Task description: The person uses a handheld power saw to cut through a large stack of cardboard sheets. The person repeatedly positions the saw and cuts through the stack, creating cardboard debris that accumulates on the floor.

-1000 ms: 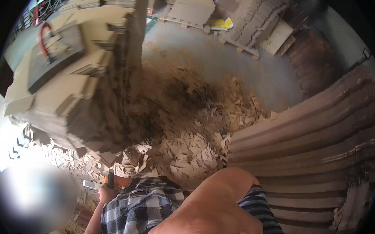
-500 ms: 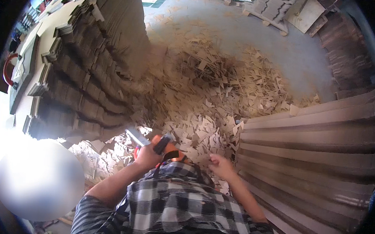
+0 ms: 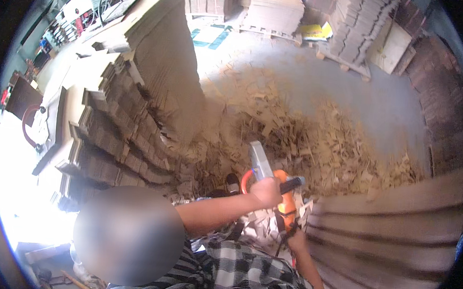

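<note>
The left hand [image 3: 267, 190] is clenched on the orange tool [image 3: 271, 181], its grey nose tilting up-left toward the cardboard stack [image 3: 137, 117], while the right hand [image 3: 295, 238] sits just below, its fingers hidden

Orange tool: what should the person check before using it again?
1. Left hand wrapped around the orange tool: ok.
2. Right hand low by the tool's orange body, with a firm grip: cannot tell.
3. Grey nose points away from the body, towards the cardboard scraps: ok.
4. Floor safe to stand on: not ok, as scraps are heaped all over it.
5. Cardboard stack on the left standing steady: cannot tell, because the lens bends it.
</note>
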Demonstrator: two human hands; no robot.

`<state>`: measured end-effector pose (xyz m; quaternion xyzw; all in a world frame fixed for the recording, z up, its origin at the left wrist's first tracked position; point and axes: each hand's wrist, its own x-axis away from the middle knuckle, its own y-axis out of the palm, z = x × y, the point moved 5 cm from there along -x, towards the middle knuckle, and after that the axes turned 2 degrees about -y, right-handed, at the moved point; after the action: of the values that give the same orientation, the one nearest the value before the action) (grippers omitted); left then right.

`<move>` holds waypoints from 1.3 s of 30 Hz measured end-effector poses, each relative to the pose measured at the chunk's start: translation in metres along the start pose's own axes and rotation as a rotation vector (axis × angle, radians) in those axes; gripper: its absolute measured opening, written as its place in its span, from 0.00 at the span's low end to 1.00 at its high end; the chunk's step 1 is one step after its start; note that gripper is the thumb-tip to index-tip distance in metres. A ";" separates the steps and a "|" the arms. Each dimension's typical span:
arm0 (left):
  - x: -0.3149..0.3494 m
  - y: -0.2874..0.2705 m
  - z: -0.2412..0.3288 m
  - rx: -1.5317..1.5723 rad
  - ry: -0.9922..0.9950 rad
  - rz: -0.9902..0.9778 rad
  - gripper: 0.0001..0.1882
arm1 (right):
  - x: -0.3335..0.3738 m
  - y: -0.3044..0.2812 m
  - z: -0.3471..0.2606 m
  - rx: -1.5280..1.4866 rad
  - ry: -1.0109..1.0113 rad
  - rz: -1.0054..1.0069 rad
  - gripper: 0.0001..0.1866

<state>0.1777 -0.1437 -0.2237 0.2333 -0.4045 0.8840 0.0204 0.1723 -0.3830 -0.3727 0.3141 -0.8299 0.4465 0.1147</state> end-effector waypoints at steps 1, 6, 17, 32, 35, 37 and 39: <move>-0.014 0.000 0.001 0.020 -0.002 -0.004 0.13 | -0.007 -0.016 -0.013 0.013 -0.023 0.045 0.20; -0.052 -0.047 0.006 0.376 -0.081 -0.028 0.11 | -0.049 -0.076 -0.044 0.045 -0.096 -0.082 0.19; -0.075 -0.162 -0.058 0.422 -0.214 0.109 0.13 | -0.221 -0.043 -0.196 -0.069 -0.365 -0.622 0.16; -0.004 -0.333 -0.030 0.339 -0.371 0.845 0.14 | -0.285 -0.101 -0.433 -0.055 -1.015 -0.714 0.12; 0.009 -0.355 -0.023 0.313 -0.449 0.982 0.14 | -0.294 -0.114 -0.469 -0.117 -1.045 -0.796 0.11; 0.022 -0.366 -0.019 0.302 -0.496 1.054 0.14 | -0.294 -0.107 -0.486 -0.154 -0.912 -0.899 0.11; 0.035 -0.376 -0.015 0.286 -0.539 1.099 0.14 | -0.288 -0.105 -0.502 -0.131 -0.801 -0.966 0.11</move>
<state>0.2247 0.1143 0.0477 0.2065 -0.3339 0.7210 -0.5710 0.4162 0.1037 -0.1497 0.7887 -0.5986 0.1404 0.0030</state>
